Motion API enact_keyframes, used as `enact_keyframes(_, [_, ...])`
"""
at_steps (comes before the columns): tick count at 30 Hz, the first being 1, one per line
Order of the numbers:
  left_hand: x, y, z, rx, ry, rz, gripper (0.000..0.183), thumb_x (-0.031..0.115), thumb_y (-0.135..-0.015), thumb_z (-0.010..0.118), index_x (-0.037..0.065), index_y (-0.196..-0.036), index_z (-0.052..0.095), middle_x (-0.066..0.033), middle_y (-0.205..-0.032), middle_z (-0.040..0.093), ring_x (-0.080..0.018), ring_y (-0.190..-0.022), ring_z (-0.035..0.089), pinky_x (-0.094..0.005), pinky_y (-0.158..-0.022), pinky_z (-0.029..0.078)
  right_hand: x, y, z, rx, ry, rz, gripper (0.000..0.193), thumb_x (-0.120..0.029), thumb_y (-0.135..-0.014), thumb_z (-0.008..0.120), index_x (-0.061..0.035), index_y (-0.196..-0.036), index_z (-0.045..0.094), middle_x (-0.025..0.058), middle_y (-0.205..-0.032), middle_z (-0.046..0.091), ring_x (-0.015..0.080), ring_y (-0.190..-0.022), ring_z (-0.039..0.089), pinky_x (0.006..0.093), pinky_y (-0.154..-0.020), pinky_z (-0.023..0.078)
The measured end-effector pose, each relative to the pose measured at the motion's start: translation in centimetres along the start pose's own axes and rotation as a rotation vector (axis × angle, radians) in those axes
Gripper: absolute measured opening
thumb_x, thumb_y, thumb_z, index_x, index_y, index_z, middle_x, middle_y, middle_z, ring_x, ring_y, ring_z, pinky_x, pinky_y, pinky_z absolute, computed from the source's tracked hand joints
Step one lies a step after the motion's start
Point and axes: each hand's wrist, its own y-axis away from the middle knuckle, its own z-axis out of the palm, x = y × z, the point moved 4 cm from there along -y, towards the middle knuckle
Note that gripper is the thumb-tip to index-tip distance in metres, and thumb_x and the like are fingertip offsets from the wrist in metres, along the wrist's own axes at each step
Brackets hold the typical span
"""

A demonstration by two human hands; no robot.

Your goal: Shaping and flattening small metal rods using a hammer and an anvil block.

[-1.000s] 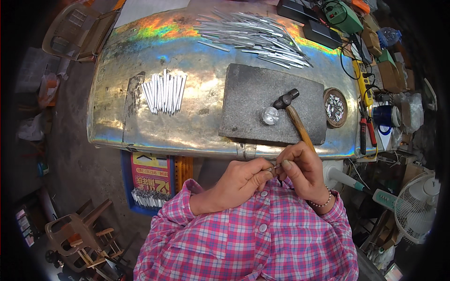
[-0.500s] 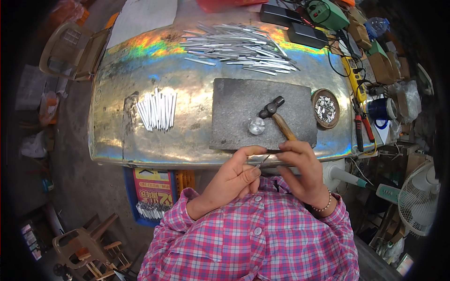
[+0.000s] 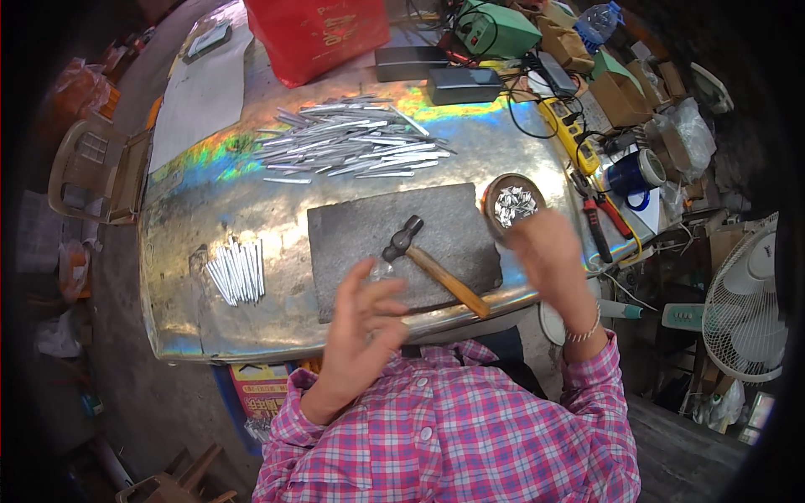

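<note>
My left hand [image 3: 359, 335] is raised over the table's front edge, its fingers apart and holding nothing that I can see. Just beyond its fingertips, a small round silvery metal piece [image 3: 382, 270] lies on a dark stone slab [image 3: 352, 226], partly covered by the hand. A hammer [image 3: 444, 279] with a wooden handle rests on the slab, its head beside that piece. Smeared by motion, my right hand [image 3: 549, 256] is at the near side of a round brown bowl [image 3: 488, 207] holding small silvery metal bits [image 3: 514, 204]; its fingertips are not clear.
A neat group of metal strips [image 3: 236, 272] lies left, a larger loose pile [image 3: 352, 138] farther back. Red-handled pliers [image 3: 597, 230], a yellow power strip [image 3: 570, 134] and a blue mug [image 3: 633, 173] crowd the right. A red bag [image 3: 319, 38] stands behind; a fan [image 3: 750, 293] is far right.
My hands have parted: the right went forward and right to the bowl, the left opened from its pinch on a small thin piece. The whole view has shifted, bringing more of the red bag into sight.
</note>
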Motion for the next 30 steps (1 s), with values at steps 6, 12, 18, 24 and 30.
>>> enact_keyframes(6, [-0.8,0.5,-1.9,0.144,0.060,0.054,0.056,0.009,-0.093,0.056,0.002,-0.141,0.028,-0.0143,-0.124,0.052,-0.0156,-0.100,0.057,-0.0287,-0.086,0.047,16.5,2.6,1.4,0.032,0.128,0.667,0.016,-0.018,-0.081,0.065,-0.0029,-0.083,0.063,0.0176,-0.076,0.064,0.0368,-0.073,0.062,0.0444,-0.066,0.048])
enact_keyframes(12, [-2.4,2.0,-2.4,0.156,0.091,-0.074,0.039,0.005,-0.094,0.054,-0.001,-0.130,0.041,-0.0122,-0.117,0.056,-0.0130,-0.095,0.059,-0.0260,-0.085,0.048,17.7,1.3,3.2,-0.139,0.308,0.741,0.026,-0.028,-0.079,0.066,-0.0026,-0.079,0.062,0.0189,-0.076,0.065,0.0377,-0.075,0.063,0.0462,-0.068,0.049])
enact_keyframes(18, [-2.0,2.3,-3.5,0.178,0.069,-0.104,0.029,0.005,-0.095,0.053,-0.002,-0.122,0.049,-0.0096,-0.110,0.061,-0.0123,-0.092,0.060,-0.0260,-0.083,0.050,14.5,1.4,-1.1,-0.028,0.190,0.733,0.024,-0.025,-0.082,0.066,-0.0011,-0.084,0.062,0.0174,-0.075,0.065,0.0360,-0.075,0.063,0.0450,-0.065,0.048])
enact_keyframes(24, [-0.3,1.8,-5.9,0.264,-0.021,-0.031,0.021,0.004,-0.094,0.054,-0.002,-0.114,0.055,-0.0092,-0.104,0.064,-0.0125,-0.087,0.062,-0.0248,-0.079,0.050,2.7,0.6,1.3,-0.098,-0.220,0.349,0.025,-0.016,-0.082,0.068,-0.0007,-0.100,0.060,0.0153,-0.088,0.062,0.0322,-0.080,0.061,0.0400,-0.071,0.049])
enact_keyframes(30, [3.9,-0.1,-8.2,0.228,-0.426,0.143,0.021,0.001,-0.089,0.057,-0.004,-0.108,0.059,-0.0100,-0.100,0.064,-0.0171,-0.085,0.063,-0.0270,-0.074,0.051,-5.3,-2.7,4.6,-0.232,-0.194,0.112,0.037,-0.014,-0.076,0.069,0.0010,-0.107,0.055,0.0148,-0.095,0.055,0.0334,-0.088,0.055,0.0410,-0.074,0.045])
